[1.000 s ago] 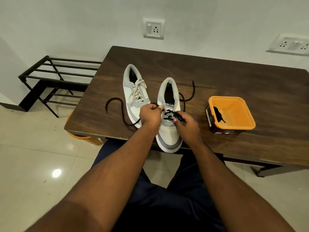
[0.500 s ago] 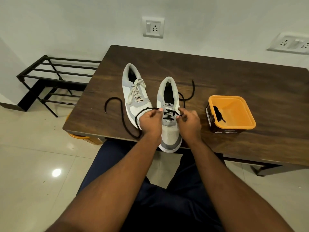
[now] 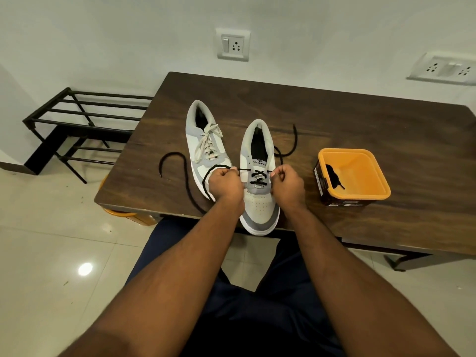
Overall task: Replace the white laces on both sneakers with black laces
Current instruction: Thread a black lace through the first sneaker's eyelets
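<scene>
A black lace is drawn taut across a sneaker by both hands

Between the hands the near sneaker [image 3: 260, 202] is laid lengthwise, toe toward the person, heel away; the black lace [image 3: 259, 174] is pinched by the left hand [image 3: 225, 182] and the right hand [image 3: 287, 185], fingers curled. Just beyond the left hand a second sneaker [image 3: 203, 140] with white laces [image 3: 208, 143] is pointed likewise. Right of the right hand, a dark lace [image 3: 333, 175] is held in the orange tub [image 3: 371, 194]
</scene>
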### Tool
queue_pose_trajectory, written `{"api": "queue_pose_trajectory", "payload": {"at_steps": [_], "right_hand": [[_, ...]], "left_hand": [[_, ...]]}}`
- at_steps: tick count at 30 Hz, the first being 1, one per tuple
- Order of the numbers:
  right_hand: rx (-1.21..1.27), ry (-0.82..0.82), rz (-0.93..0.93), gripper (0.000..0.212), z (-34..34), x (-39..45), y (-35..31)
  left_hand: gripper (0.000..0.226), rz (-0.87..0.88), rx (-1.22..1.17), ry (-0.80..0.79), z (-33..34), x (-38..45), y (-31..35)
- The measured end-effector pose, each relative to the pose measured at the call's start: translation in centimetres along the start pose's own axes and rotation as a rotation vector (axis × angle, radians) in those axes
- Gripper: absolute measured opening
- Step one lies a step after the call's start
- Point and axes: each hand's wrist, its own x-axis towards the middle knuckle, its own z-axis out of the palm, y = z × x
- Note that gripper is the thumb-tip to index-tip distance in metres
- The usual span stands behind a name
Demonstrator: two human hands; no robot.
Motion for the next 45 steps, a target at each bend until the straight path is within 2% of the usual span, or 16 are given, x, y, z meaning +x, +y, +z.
{"api": "queue_pose_trajectory", "payload": {"at_steps": [8, 13, 16, 19, 22, 26, 29, 31, 33, 35, 38, 40, 42, 45], "right_hand": [[-0.144, 0.106, -0.045, 0.013, 0.1, -0.6, -0.5], [-0.061, 0.128, -0.008, 0.010, 0.3, -0.6, -0.5], [0.004, 0.132, 0.060, 0.015, 0.3, -0.4, -0.5], [0.036, 0.088, 0.076, 0.018, -0.4, -0.4, -1.0], [0.103, 0.058, 0.076, 0.014, -1.0, -0.5, -1.0], [0.132, 0.028, 0.049, 0.006, -1.3, -0.5, -0.6], [0.035, 0.065, -0.037, 0.021, -1.6, -0.5, -0.5], [0.040, 0.094, -0.097, 0.022, -1.8, -0.3, -0.8], [0.080, 0.113, -0.181, 0.022, -2.0, -0.1, -1.4], [0.101, 0.075, -0.280, 0.033, -2.4, 0.2, -2.1], [0.159, -0.114, -0.422, 0.057, -3.1, 0.8, -3.4], [0.085, -0.279, -0.512, 0.060, -3.3, 1.3, -3.8], [-0.097, -0.384, -0.602, 0.045, -3.6, 2.1, -3.7], [-0.220, -0.342, -0.610, 0.017, -4.8, 2.5, -3.0]], "left_hand": [[0.026, -0.059, -0.133, 0.029, 0.3, -0.8, 0.5], [0.025, -0.084, -0.153, 0.042, 0.3, -1.2, 0.5], [0.018, -0.089, -0.175, 0.050, 0.4, -1.4, 0.7], [0.022, -0.072, -0.167, 0.040, 0.3, -1.6, 0.8], [0.024, -0.055, -0.133, -0.010, -0.1, -2.0, 1.2], [0.013, -0.009, -0.074, -0.087, -0.9, -2.1, 2.9], [0.011, 0.003, -0.108, -0.188, -1.2, -2.2, 4.5], [0.002, 0.010, -0.127, -0.283, -1.2, -2.5, 5.7], [0.010, 0.074, -0.041, -0.357, -1.1, -3.2, 6.8], [0.024, 0.216, 0.151, -0.445, -1.1, -3.9, 7.6], [0.032, 0.399, 0.483, -0.693, -1.5, -4.2, 8.0], [0.029, 0.443, 0.667, -0.851, -1.9, -4.1, 7.9], [0.028, 0.491, 0.791, -0.892, -2.4, -3.9, 7.7], [0.024, 0.571, 0.881, -0.818, -3.7, -3.1, 7.5]]}}
